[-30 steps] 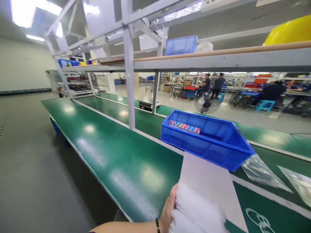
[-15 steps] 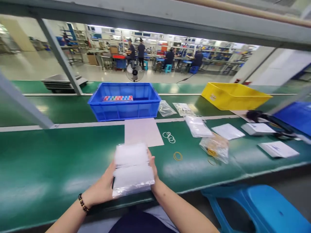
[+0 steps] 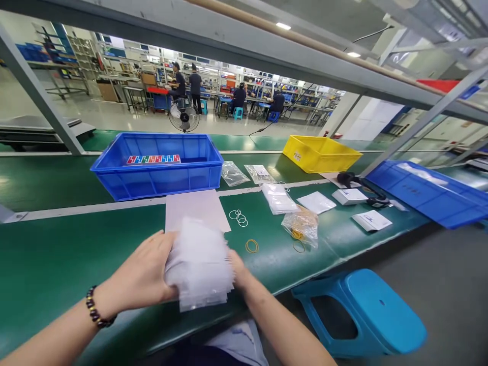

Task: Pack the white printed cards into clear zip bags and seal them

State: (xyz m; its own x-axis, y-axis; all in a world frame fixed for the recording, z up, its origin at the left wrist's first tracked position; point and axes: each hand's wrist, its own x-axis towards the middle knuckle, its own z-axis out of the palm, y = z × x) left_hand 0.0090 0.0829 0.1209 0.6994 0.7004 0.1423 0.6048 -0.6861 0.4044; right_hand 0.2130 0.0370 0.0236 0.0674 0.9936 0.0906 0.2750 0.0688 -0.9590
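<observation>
A stack of clear plastic bags with white contents (image 3: pixel 204 264) is held up above the near edge of the green bench, blurred by motion. My left hand (image 3: pixel 143 272) grips its left side, thumb low and fingers behind. On the right side, my right hand (image 3: pixel 237 269) closes round the stack, its fingers mostly hidden. Beyond the stack, a white sheet (image 3: pixel 196 206) lies on the bench. To the right are white rings (image 3: pixel 238 218) and yellow rubber bands (image 3: pixel 252 246).
A blue bin (image 3: pixel 160 175) with colourful printed pieces stands behind the sheet; a yellow bin (image 3: pixel 320 154) is farther right. Bagged papers (image 3: pixel 280 198), a bag of rubber bands (image 3: pixel 301 226) and booklet stacks (image 3: pixel 371 220) lie rightward. A blue stool (image 3: pixel 385 310) stands at right.
The stack has turned and tilted between my hands, its bags now fanned unevenly. My left hand has moved higher up its side. The view has swung to the right.
</observation>
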